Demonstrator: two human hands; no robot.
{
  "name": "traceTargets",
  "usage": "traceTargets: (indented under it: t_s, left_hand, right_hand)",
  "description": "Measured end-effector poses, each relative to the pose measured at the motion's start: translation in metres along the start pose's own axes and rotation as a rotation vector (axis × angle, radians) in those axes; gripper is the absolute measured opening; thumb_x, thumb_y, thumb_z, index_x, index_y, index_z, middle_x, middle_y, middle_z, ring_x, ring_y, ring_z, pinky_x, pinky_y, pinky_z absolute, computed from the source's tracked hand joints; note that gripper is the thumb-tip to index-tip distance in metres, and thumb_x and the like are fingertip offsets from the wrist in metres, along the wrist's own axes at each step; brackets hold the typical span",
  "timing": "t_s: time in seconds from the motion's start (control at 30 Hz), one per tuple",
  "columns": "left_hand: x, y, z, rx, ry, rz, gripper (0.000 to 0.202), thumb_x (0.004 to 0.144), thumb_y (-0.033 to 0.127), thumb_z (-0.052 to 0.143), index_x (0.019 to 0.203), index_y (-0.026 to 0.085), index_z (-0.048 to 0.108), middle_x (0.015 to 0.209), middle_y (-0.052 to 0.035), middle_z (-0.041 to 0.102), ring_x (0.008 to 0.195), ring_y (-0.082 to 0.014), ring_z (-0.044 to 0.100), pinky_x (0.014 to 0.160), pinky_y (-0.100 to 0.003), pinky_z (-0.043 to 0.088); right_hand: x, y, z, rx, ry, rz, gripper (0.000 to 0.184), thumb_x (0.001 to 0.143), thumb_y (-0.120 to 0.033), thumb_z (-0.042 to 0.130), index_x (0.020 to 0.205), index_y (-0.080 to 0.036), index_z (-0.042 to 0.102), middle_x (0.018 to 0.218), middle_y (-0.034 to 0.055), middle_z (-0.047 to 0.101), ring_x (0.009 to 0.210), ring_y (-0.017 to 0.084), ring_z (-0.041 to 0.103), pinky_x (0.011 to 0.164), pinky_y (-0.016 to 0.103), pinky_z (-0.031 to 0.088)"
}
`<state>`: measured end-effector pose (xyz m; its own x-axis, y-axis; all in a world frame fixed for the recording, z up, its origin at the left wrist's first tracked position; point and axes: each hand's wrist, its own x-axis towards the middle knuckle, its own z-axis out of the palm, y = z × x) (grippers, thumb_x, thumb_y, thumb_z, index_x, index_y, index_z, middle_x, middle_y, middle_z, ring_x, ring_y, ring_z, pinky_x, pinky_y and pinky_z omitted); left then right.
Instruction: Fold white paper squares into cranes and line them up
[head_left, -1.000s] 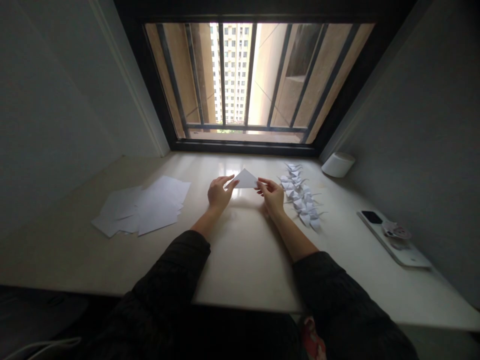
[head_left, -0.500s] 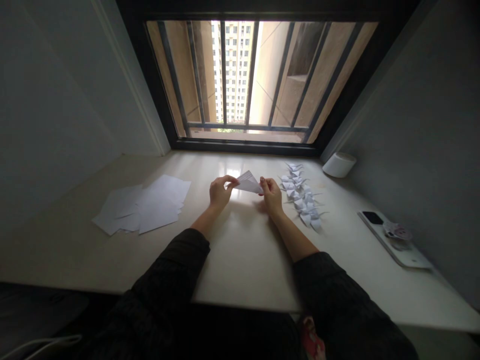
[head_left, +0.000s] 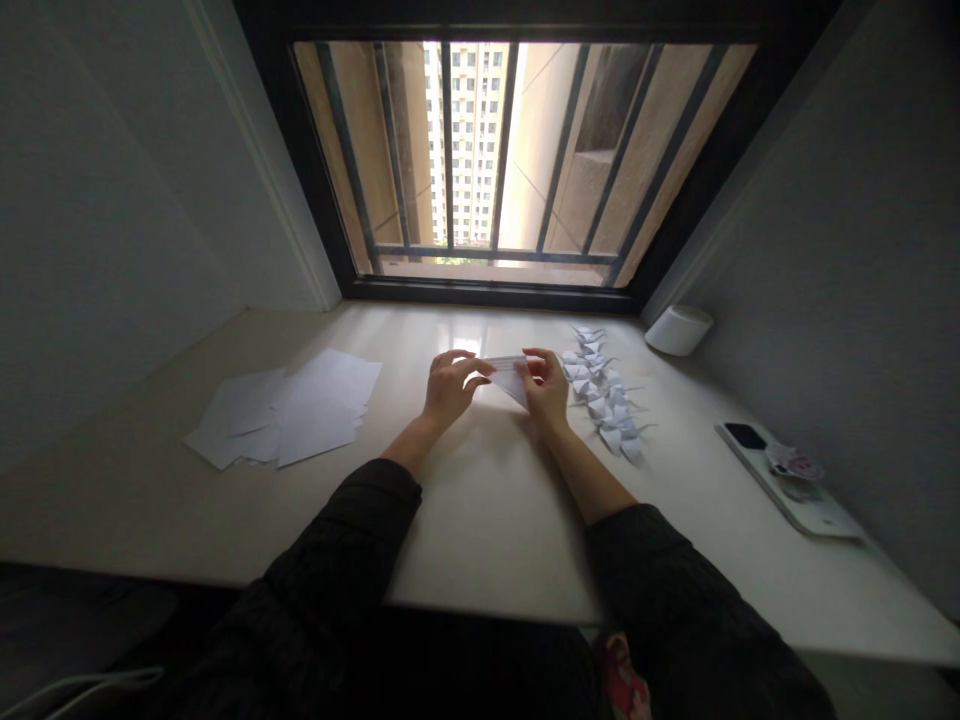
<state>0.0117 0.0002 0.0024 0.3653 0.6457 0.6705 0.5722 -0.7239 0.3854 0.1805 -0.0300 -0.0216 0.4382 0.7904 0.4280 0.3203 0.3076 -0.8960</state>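
Between my hands, a little above the white sill, is a folded sheet of paper (head_left: pixel 510 378), white and triangular with a point facing down toward me. My left hand (head_left: pixel 450 386) pinches its left corner between thumb and fingers. On the opposite side, my right hand (head_left: pixel 546 388) grips the right edge, thumb in front and fingers behind. Just right of that hand stand several folded paper cranes (head_left: pixel 600 385) in close rows. Flat sheets of white paper (head_left: pixel 319 405) lie in a loose, overlapping pile on the left.
A phone (head_left: pixel 787 480) with a round grip on its back lies at the right by the wall. A white cylindrical object (head_left: pixel 679 330) rests in the back right corner. The barred window (head_left: pixel 480 290) closes off the far side; the sill's front edge (head_left: pixel 495 612) is near my body.
The folded paper has been turned, so its point, which faced up and away, now points down toward me. My hands have come slightly closer together.
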Motion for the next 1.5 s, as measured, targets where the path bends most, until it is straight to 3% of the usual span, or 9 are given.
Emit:
traceTargets:
  t_s: [0.1,0.2,0.37,0.6,0.77,0.93,1.13,1.4,1.5]
  left_hand:
    - [-0.002,0.004,-0.001,0.04,-0.011,0.097,0.017,0.075,0.03,0.067,0.092,0.032,0.07,0.105,0.0011,0.067,0.112,-0.0207,0.05,0.098,-0.038,0.032]
    - [-0.003,0.004,-0.002,0.083,0.025,0.111,0.014,0.076,0.027,0.066,0.086,0.034,0.071,0.113,0.002,0.063,0.115,-0.021,0.047,0.1,-0.039,0.031]
    - [-0.001,-0.006,-0.004,0.067,0.098,-0.042,0.016,0.076,0.023,0.066,0.084,0.035,0.072,0.104,0.0006,0.065,0.101,-0.0201,0.053,0.091,-0.038,0.039]
    - [0.001,-0.028,-0.004,-0.171,0.039,-0.283,0.015,0.076,0.024,0.067,0.086,0.032,0.073,0.094,-0.0008,0.067,0.086,-0.0164,0.059,0.077,-0.03,0.046]
    - [0.002,-0.041,-0.003,-0.466,0.077,-0.428,0.018,0.072,0.031,0.069,0.088,0.025,0.073,0.092,-0.0035,0.069,0.084,-0.0168,0.062,0.072,-0.026,0.047]
    - [0.005,-0.051,-0.007,-0.543,0.09,-0.557,0.025,0.069,0.039,0.068,0.085,0.02,0.073,0.085,-0.0058,0.071,0.079,-0.0183,0.063,0.076,-0.029,0.046]
    - [0.006,-0.051,-0.008,-0.531,0.129,-0.664,0.02,0.063,0.036,0.072,0.075,0.019,0.073,0.075,-0.004,0.071,0.076,-0.0187,0.063,0.072,-0.027,0.046]
    - [0.006,-0.055,-0.008,-0.571,0.108,-0.637,0.028,0.061,0.039,0.073,0.078,0.018,0.073,0.077,-0.0053,0.071,0.074,-0.0177,0.063,0.071,-0.027,0.046]
    - [0.007,-0.055,-0.008,-0.645,0.101,-0.658,0.031,0.057,0.042,0.076,0.075,0.016,0.072,0.069,-0.0052,0.069,0.067,-0.0166,0.062,0.066,-0.027,0.045]
  right_hand:
    - [0.001,0.001,-0.001,-0.005,0.083,0.026,0.031,0.076,-0.036,0.055,0.103,-0.023,0.06,0.083,0.002,0.066,0.068,0.015,0.061,0.057,0.025,0.047]
    - [0.004,0.003,-0.002,-0.016,0.11,0.072,0.027,0.075,-0.033,0.053,0.094,-0.02,0.066,0.087,0.0046,0.068,0.068,0.015,0.062,0.059,0.026,0.048]
    - [0.009,0.012,-0.004,0.052,0.098,0.169,0.03,0.07,-0.029,0.057,0.094,-0.017,0.071,0.087,0.0064,0.071,0.068,0.016,0.063,0.062,0.028,0.051]
    - [0.01,0.015,-0.002,0.302,0.043,0.3,0.035,0.062,-0.034,0.069,0.092,-0.015,0.072,0.084,0.006,0.072,0.061,0.013,0.061,0.062,0.03,0.054]
    - [0.006,0.001,-0.004,0.268,-0.096,0.283,0.045,0.06,-0.044,0.074,0.095,-0.016,0.071,0.079,0.0077,0.072,0.069,0.017,0.064,0.06,0.028,0.052]
    - [0.004,-0.004,-0.004,0.209,-0.148,0.231,0.048,0.053,-0.044,0.078,0.093,-0.018,0.072,0.084,0.0081,0.073,0.072,0.019,0.065,0.066,0.032,0.052]
    - [0.0,-0.004,-0.001,0.145,-0.145,0.192,0.039,0.055,-0.046,0.077,0.082,-0.018,0.074,0.073,0.0064,0.072,0.065,0.018,0.064,0.062,0.03,0.05]
    - [0.003,-0.002,-0.001,0.207,-0.047,0.155,0.034,0.061,-0.046,0.073,0.08,-0.018,0.073,0.07,0.005,0.071,0.062,0.016,0.064,0.062,0.03,0.052]
    - [0.005,-0.002,-0.002,0.232,-0.026,0.168,0.034,0.063,-0.046,0.071,0.079,-0.017,0.072,0.069,0.0049,0.07,0.059,0.015,0.062,0.058,0.028,0.05]
